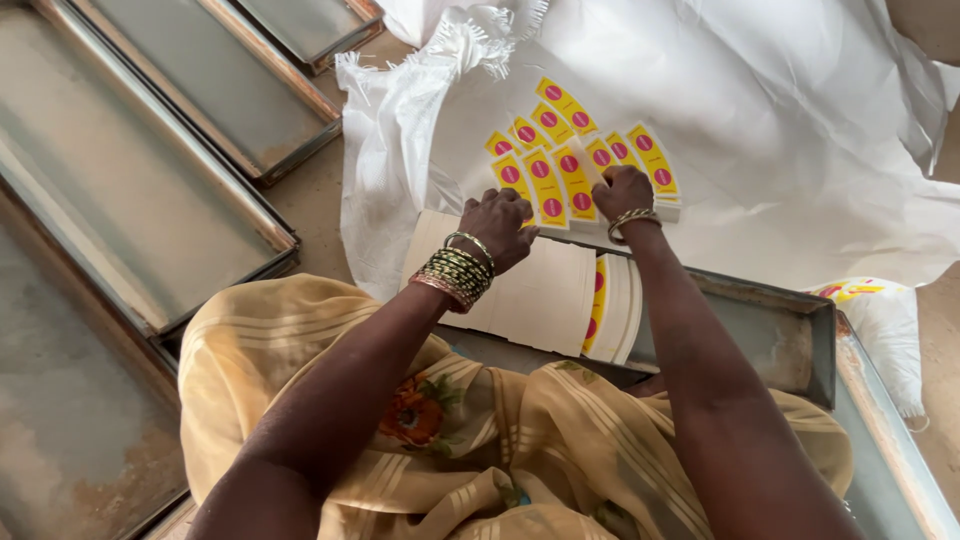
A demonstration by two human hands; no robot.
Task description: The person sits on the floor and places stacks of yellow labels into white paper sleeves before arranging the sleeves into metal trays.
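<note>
**A:** What do I have just above the middle of the frame?

**B:** I see a fan of yellow label strips (575, 160) with pink dots, spread on a white sack (800, 120) that fills the upper right. Each strip is long and narrow. The long axes run from lower right to upper left, and the strips on the right lean further than those on the left.

**A:** And the hands?

**B:** My left hand (497, 228) rests with curled fingers on the lower left end of the fan, touching the nearest strip. I cannot tell whether it pinches anything. My right hand (622, 190) sits on the lower right part of the fan with the fingers bent down onto the strips. Its grip is hidden from me too.

**A:** Anything under the wrists?

**B:** A stack of white sheets (530, 290) lies below the fan, in the centre of the frame. One more yellow strip (598, 300) stands nearly upright in the frame among them. The stack lies partly over the rim of a grey metal tray (790, 340) at lower right. More metal trays (150, 180) lie at the upper left. Bangles (458, 272) circle the left wrist.
</note>
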